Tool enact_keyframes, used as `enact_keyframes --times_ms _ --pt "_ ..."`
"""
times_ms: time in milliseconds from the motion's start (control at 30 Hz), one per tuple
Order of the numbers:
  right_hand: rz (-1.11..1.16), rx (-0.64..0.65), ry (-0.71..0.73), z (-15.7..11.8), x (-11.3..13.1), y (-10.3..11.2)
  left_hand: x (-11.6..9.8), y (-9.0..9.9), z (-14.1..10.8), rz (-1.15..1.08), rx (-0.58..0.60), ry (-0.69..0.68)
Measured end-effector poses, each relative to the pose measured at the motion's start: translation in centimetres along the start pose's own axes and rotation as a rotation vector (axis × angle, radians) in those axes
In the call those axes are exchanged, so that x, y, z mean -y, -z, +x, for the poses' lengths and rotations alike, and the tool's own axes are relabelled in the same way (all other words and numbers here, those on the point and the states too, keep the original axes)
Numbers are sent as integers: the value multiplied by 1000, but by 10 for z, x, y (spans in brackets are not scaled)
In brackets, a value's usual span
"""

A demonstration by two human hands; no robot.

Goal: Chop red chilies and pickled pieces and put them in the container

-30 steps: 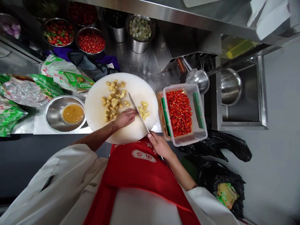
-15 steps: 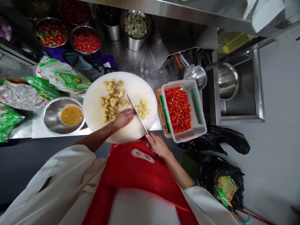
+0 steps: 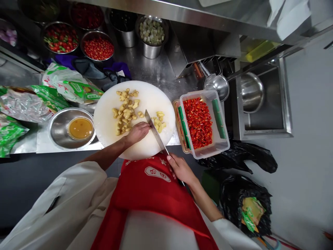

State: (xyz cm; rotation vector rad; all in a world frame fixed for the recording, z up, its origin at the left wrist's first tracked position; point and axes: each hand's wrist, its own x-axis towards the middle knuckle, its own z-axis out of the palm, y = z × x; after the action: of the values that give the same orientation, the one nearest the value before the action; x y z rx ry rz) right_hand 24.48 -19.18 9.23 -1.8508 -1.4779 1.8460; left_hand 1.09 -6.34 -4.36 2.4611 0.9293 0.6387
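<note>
My right hand (image 3: 179, 167) is closed round the handle of a long knife (image 3: 157, 137), whose blade slants up and left across the round white cutting board (image 3: 104, 118). Close against the blade, the fingers of my left hand (image 3: 138, 132) are bent down onto the board. They appear to pin a piece of ginger, mostly hidden under the fingertips. A heap of whole ginger (image 3: 126, 113) lies on the board's left half. Right of the blade are cut ginger pieces (image 3: 159, 122).
A plastic tub of chopped red chillies (image 3: 197, 121) stands right of the board. On the left are a steel bowl with brown liquid (image 3: 80, 128) and plastic bags (image 3: 73, 83). Steel pots of ingredients (image 3: 99, 48) line the back. A sink (image 3: 267, 133) is at far right.
My right hand and the knife have drawn back toward my body and slightly right. The left hand stays in nearly the same place on the board. The view has shifted a little.
</note>
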Motion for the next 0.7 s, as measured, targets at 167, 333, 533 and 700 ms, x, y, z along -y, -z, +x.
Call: enact_keyframes --times_ms 167,333,533,700 --pt "89 -69 47 15 -7 -6 -7 13 5 42 45 -25" --pt "143 -64 19 -18 -15 10 5 44 26 257 53 150" --pt "65 102 -45 -51 -40 21 28 59 48 330 160 224" --pt "123 61 -42 -35 -47 16 30 56 44 293 136 194"
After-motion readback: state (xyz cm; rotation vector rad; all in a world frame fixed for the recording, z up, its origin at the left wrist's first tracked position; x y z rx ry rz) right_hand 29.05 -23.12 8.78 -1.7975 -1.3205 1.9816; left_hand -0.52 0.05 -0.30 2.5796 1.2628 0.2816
